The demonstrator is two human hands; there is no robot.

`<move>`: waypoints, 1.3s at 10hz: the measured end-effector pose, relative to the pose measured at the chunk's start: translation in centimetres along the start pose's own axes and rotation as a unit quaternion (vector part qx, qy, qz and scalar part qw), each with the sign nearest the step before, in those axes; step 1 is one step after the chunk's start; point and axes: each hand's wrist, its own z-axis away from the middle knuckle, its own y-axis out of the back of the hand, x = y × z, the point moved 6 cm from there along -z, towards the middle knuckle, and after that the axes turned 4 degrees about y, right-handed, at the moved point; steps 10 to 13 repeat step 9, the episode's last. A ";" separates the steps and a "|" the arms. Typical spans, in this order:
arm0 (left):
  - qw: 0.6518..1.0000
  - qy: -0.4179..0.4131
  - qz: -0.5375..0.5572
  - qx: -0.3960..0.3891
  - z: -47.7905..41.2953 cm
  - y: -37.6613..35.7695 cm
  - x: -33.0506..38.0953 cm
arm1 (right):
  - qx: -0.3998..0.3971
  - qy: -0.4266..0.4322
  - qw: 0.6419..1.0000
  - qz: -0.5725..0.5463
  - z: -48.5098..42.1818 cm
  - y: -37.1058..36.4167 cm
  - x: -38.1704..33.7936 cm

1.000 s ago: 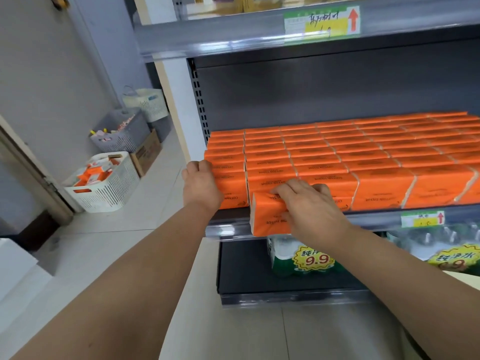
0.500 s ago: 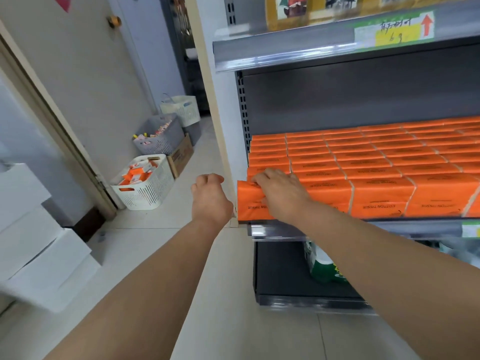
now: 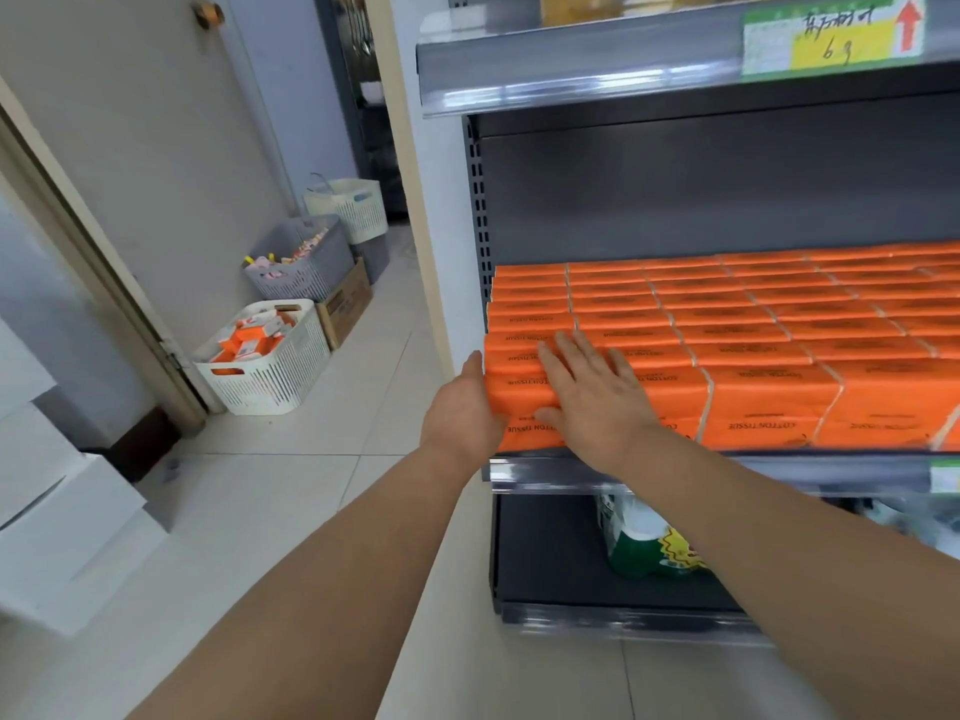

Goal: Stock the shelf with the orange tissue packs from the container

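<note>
Both my left grip (image 3: 462, 407) and right grip (image 3: 597, 402) are pressing flat, empty, on orange plastic-wrapped tissue packs (image 3: 769, 387) filling the grey metal shelf (image 3: 779, 467). Several are waiting in the white slotted basket (image 3: 270, 379).

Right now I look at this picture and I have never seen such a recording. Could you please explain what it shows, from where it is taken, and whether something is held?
There is no machine here. The camera sits on a person's head and looks forward and down, so the two arms are that person's own. The grips are simply bare hands. The left hand lies flat against the left end of the front orange tissue packs. The right hand rests flat on top of them, fingers spread. Neither holds anything. The packs fill the shelf in rows. On the floor to the left stands a white basket with more orange packs inside.
</note>
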 end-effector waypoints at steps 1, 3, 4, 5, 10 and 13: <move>0.999 -0.006 -0.050 0.019 -0.4 -0.6 0.3 | -0.036 -0.011 0.999 0.002 0.0 -0.2 0.1; 0.997 0.016 -0.068 0.010 -0.2 -0.8 0.8 | -0.069 -0.003 0.997 -0.020 -0.4 0.1 0.1; 0.999 0.002 -0.042 0.026 0.4 -0.2 1.8 | -0.049 0.001 0.998 -0.032 0.3 1.2 0.2; 0.997 -0.027 -0.040 0.053 1.1 0.5 3.0 | -0.022 -0.002 0.999 -0.040 1.5 2.1 0.5; 0.995 -0.078 -0.036 0.046 6.5 -0.4 8.5 | 0.016 -0.063 0.998 -0.019 11.7 4.0 4.8; 0.995 -0.078 -0.036 0.046 6.5 -0.4 8.5 | 0.016 -0.063 0.998 -0.019 11.7 4.0 4.8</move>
